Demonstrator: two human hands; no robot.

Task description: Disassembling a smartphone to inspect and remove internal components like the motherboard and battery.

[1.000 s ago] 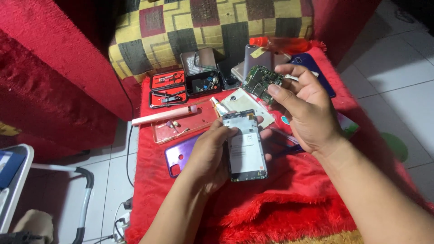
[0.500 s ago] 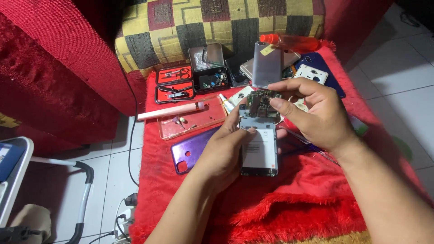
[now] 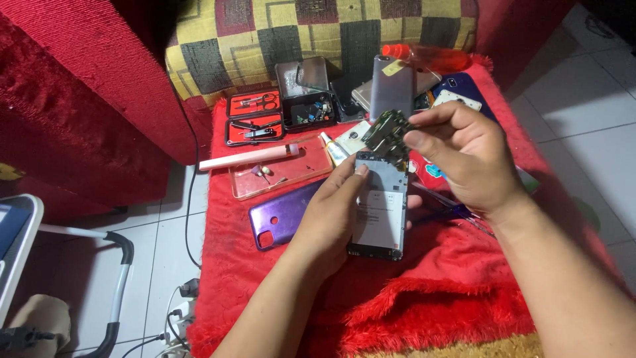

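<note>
My left hand [image 3: 334, 212] grips an opened phone body [image 3: 381, 212] from its left side, holding it over the red fuzzy cloth [image 3: 424, 292]. My right hand [image 3: 464, 156] pinches a green circuit board [image 3: 387, 136] between thumb and fingers, right at the top end of the phone body. The board's lower edge touches or sits just above the phone's top. A purple phone back cover [image 3: 285, 212] lies on the cloth to the left, partly hidden by my left hand.
A clear tray [image 3: 278, 169] with a pink tool and small parts lies behind. Further back are a red tool case [image 3: 252, 119], a black parts box [image 3: 308, 99], a grey phone [image 3: 392, 86] and an orange bottle [image 3: 430, 58]. A checkered cushion [image 3: 298, 33] and cables on the floor [image 3: 179, 305] border the cloth.
My right hand brought the circuit board down from above onto the top end of the phone body. My left hand keeps holding the phone, shifted slightly right.
</note>
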